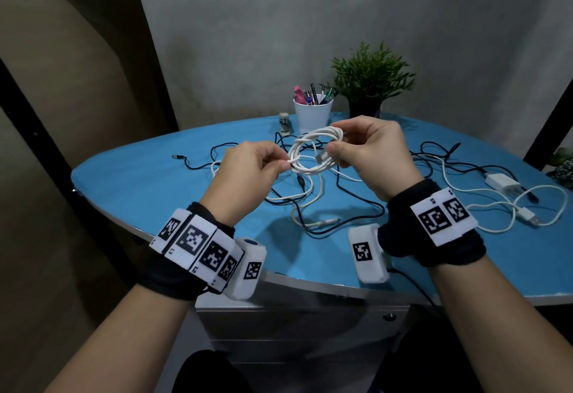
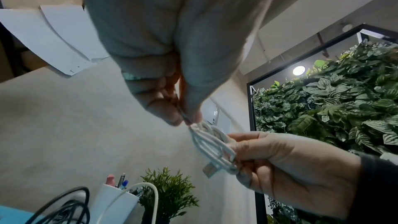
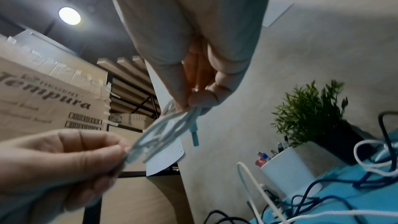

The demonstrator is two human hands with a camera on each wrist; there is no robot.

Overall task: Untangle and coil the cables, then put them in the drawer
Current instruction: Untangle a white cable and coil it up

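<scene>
Holding the white coil up above the blue table, the person has it pinned from both sides: the left hand pinches the coil's rim at nine o'clock between thumb and fingertips, and the right hand grips the opposite rim at three o'clock, fingers curled round the bundled loops. So the coil hangs between the two hands, its long axis running left to right from one pinch to the other, with a USB plug poking out near the right hand's fingers. In the left wrist view the strands fan from that pinch straight across to the right hand's grasp. Neither hand is clearly nearer; the coil is shared evenly. Below it, at six o'clock, black cables and other white cables lie tangled and loose on the table, one running to a white charger at three o'clock. The drawer unit sits under the table edge at six o'clock, shut, so the likely next call is which hand frees itself to open it. At twelve o'clock stand a pen cup and a potted plant.
</scene>
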